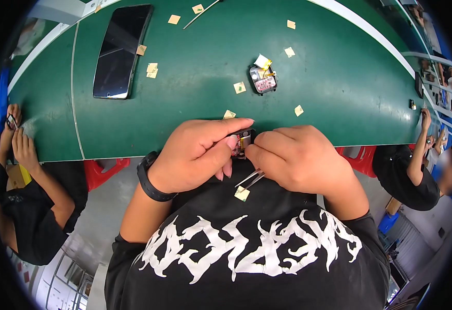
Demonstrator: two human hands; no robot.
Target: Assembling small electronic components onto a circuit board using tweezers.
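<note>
My left hand grips a small black-cased electronic device with a reddish circuit board, at the table's near edge. The fingers of my right hand are closed at its right side, hiding part of it. A pair of metal tweezers is tucked in my right hand, its prongs sticking out toward my body. By the prongs is a small pale square sticker; whether they pinch it, I cannot tell. A second open device, with a silvery battery and yellow tape, lies farther up the table.
On the green table a black smartphone lies at the left. Several square stickers are scattered about, and a thin metal tool lies at the far edge. Other people sit at both sides, next to red stools.
</note>
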